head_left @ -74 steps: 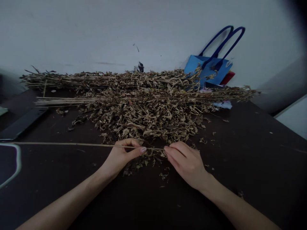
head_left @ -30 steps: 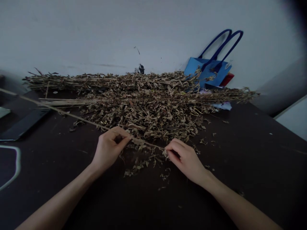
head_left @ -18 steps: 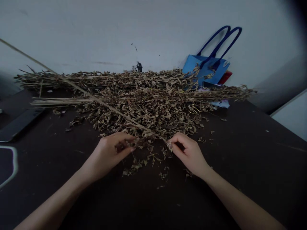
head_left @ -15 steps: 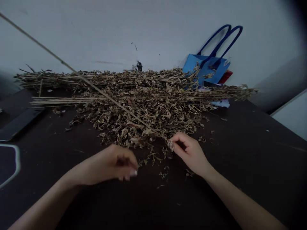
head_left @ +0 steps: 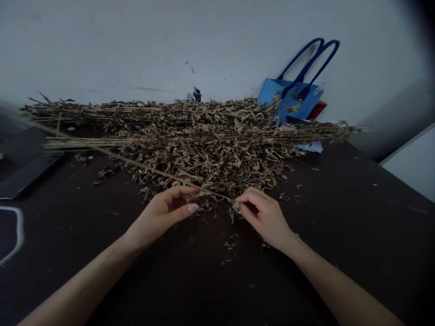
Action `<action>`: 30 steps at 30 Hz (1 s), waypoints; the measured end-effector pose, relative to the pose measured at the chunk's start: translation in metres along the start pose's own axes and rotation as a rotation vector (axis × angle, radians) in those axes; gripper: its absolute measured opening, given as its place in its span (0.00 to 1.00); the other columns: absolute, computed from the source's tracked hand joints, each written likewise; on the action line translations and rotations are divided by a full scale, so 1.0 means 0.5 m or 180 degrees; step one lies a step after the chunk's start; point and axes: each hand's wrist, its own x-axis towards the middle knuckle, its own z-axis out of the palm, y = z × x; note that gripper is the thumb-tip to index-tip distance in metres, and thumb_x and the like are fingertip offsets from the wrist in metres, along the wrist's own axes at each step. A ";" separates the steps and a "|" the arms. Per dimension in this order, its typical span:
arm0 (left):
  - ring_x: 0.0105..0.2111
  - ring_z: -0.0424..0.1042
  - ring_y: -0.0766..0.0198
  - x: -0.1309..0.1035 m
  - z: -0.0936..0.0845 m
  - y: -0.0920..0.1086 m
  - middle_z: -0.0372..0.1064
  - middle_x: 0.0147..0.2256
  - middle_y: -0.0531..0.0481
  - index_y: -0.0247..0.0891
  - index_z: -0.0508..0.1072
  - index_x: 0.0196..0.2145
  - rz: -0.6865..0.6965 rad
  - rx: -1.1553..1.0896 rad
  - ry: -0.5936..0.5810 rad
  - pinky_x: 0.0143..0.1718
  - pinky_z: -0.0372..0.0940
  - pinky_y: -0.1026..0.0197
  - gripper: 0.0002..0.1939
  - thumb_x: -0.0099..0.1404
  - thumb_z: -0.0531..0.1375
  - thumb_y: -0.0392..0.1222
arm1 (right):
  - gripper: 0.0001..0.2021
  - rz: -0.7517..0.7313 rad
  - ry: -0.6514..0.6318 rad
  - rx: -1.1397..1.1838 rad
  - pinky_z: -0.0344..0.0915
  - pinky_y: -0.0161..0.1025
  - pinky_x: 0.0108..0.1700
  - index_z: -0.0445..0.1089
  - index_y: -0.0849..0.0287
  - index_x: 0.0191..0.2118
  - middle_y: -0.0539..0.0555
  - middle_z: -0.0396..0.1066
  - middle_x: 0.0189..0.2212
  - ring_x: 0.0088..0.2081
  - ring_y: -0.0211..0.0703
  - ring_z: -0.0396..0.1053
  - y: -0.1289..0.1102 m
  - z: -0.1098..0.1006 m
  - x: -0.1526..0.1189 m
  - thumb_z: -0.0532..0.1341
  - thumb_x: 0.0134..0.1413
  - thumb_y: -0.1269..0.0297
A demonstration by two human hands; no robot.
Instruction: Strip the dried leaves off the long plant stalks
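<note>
A long thin dry stem (head_left: 149, 168) slants from the upper left down to my right hand (head_left: 263, 215), whose thumb and forefinger pinch its leafy end. My left hand (head_left: 170, 208) is at the stem's near side, thumb and fingers apart, with dry leaves around the fingertips; whether it touches the stem is unclear. Behind both hands lies a wide heap of dried leafy stalks (head_left: 210, 149), with bare stalk ends pointing left.
A blue bag (head_left: 288, 97) with dark blue handles leans on the wall behind the heap. On the dark table (head_left: 152, 280) are a flat black object (head_left: 32, 174) at left, a white-edged item (head_left: 20, 233) and scattered leaf crumbs.
My left hand has moved up to the stem and its fingers have spread. The stem's far end has swung lower. My right hand still pinches the other end.
</note>
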 end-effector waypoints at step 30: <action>0.30 0.68 0.66 0.019 -0.001 -0.023 0.71 0.32 0.50 0.37 0.76 0.30 -0.0075 -0.0787 0.0695 0.32 0.62 0.66 0.09 0.57 0.63 0.46 | 0.16 -0.0539 -0.0271 -0.0645 0.59 0.46 0.54 0.59 0.55 0.55 0.56 0.64 0.50 0.54 0.45 0.57 -0.080 -0.082 0.011 0.49 0.62 0.70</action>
